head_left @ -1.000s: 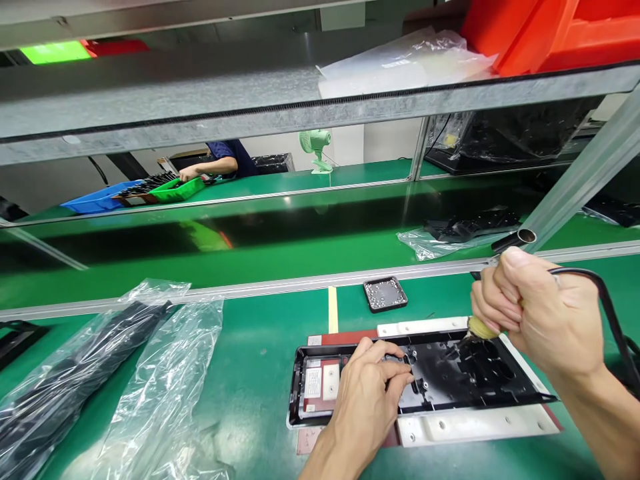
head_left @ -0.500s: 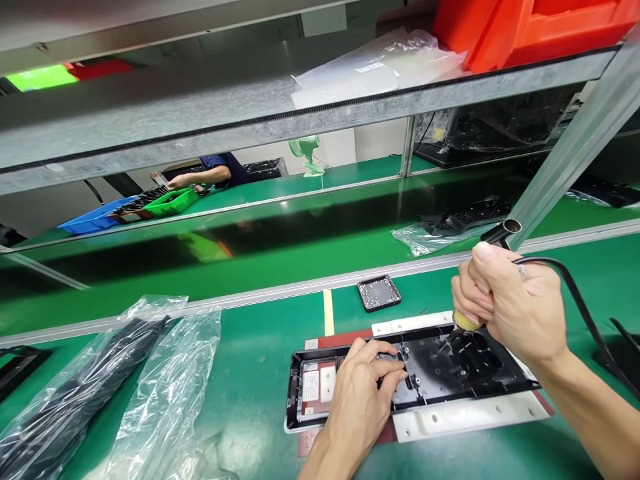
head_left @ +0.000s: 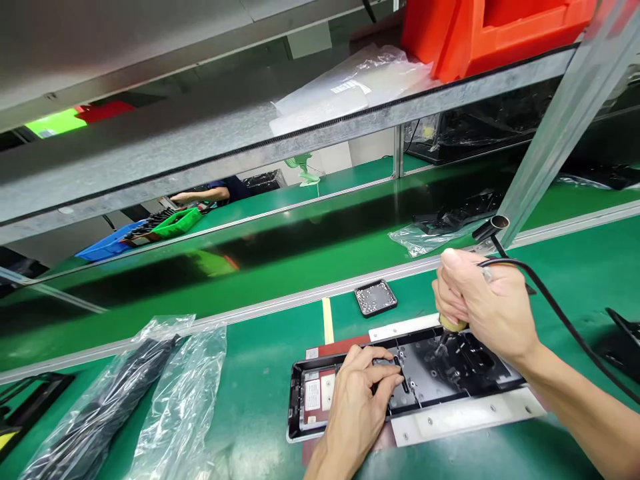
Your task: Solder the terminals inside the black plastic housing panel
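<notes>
A long black plastic panel [head_left: 450, 373] lies in a white and red fixture [head_left: 465, 417] on the green bench. My left hand [head_left: 357, 400] rests on the panel's middle, fingers pinching a small black part there. My right hand [head_left: 483, 307] is closed around a corded hand tool [head_left: 453, 325] with a yellowish collar, its tip pointing down onto the panel's right half. The tool's black cable [head_left: 560, 313] trails off to the right.
A small black tray of screws [head_left: 375, 297] sits behind the fixture. Clear bags with black parts [head_left: 125, 400] lie at left. A conveyor belt [head_left: 300, 247] runs behind, with a bagged part [head_left: 440, 230]. Another person's arm [head_left: 200, 195] works far back. Orange bins [head_left: 490, 30] sit overhead.
My right hand with the tool has shifted left and down along the panel. The view has tilted and moved slightly; my left hand stays on the panel.
</notes>
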### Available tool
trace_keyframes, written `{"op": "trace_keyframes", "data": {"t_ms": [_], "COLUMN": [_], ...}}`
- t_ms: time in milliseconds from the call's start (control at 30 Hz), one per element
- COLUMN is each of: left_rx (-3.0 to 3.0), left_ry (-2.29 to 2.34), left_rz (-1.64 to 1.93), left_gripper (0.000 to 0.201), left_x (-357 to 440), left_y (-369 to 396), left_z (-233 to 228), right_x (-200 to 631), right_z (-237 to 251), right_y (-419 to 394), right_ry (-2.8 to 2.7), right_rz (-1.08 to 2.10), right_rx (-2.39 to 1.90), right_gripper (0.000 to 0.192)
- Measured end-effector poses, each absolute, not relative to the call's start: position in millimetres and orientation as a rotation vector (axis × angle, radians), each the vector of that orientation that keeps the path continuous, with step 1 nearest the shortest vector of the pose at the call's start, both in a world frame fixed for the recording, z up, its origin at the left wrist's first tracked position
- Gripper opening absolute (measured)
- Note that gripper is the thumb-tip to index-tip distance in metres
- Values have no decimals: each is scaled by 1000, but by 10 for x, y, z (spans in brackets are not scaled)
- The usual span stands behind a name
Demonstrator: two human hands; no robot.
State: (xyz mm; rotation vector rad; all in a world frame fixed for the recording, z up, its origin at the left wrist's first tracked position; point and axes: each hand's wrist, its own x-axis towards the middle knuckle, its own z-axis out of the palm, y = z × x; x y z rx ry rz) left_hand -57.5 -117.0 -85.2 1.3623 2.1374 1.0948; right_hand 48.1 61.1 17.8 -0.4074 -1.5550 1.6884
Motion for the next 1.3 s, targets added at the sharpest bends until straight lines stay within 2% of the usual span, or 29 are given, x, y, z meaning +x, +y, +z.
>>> {"op": "trace_keyframes", "data": {"t_ms": [433,600,900,1067,1300], "left_rx": [1375,1296,1400,1417,1198], "left_ry": [2167,2156,2154,2093,1985], "left_rz": [1085,1215,1379,1507,1871], "left_gripper": [18,19,22,34,60], "left_x": [-564,-566,-573,-469,-375], "left_y": [-1181,-1209,-1020,-700,-179], "left_z": [-842,-815,-303,-184,-77], "right_x": [463,475,458,448,429], "right_z": [168,119,58,84,135], "right_y": [615,660,688,657,669], "right_ry": [-1523,-1535,-1528,-1554,-1732], "right_rz": [1788,1799,1860,1858,1613], "right_rx": [-375,-335,-311,-269,-241], "right_gripper": [58,60,56,56,61]}}
